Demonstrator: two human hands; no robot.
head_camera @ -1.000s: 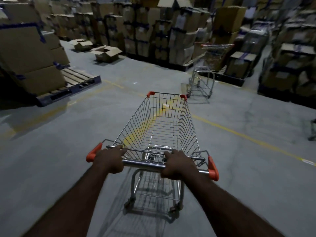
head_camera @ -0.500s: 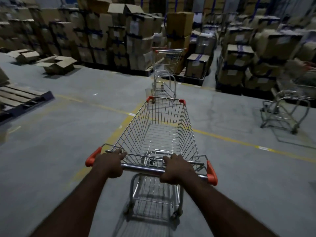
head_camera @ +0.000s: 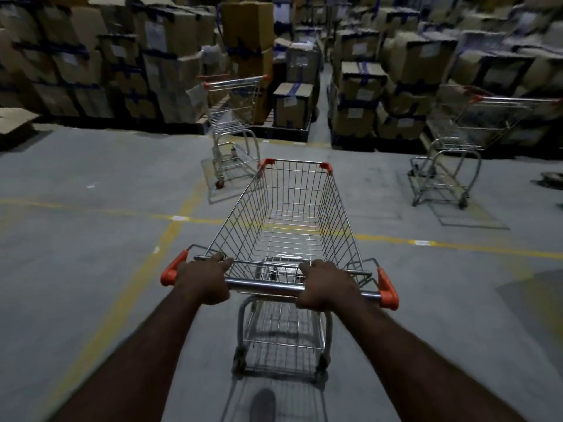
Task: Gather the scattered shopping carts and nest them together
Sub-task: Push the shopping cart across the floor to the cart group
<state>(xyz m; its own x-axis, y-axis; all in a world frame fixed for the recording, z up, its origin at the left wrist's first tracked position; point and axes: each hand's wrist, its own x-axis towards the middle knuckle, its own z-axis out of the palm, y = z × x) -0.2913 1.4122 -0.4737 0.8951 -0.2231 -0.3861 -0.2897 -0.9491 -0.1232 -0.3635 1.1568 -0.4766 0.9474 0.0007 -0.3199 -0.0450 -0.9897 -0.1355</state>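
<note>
The fingers (head_camera: 217, 259) of the left hand (head_camera: 202, 280) are curled over the chrome handle bar (head_camera: 265, 284) of a wire shopping cart (head_camera: 292, 214) and clamped on it near its left end. The right hand (head_camera: 327, 284) grips the same bar near its right end, knuckles up. Both bare forearms reach out straight from the bottom of the view. Orange plastic caps (head_camera: 172, 268) tip each end of the bar, and two more mark the far corners of the basket. The cart stands directly in front of the person on a grey concrete floor (head_camera: 91, 269), its basket lying across a painted yellow line (head_camera: 457, 245) that runs from side to side. The toe of a dark shoe (head_camera: 262, 403) shows beneath the cart's lower rack. Ahead and slightly left, just beyond the basket's front left corner, stands a second cart (head_camera: 234, 117) with its handle end towards the stacks behind it. A third cart (head_camera: 457, 132) stands well apart to the right, also by the stacks. Behind both rise tall stacks of brown cardboard boxes (head_camera: 170, 56), bound with dark straps, with a narrow aisle (head_camera: 320, 95) between two of the stacks. A piece of loose cardboard (head_camera: 15, 120) lies at the far left edge. The room is dim.
</note>
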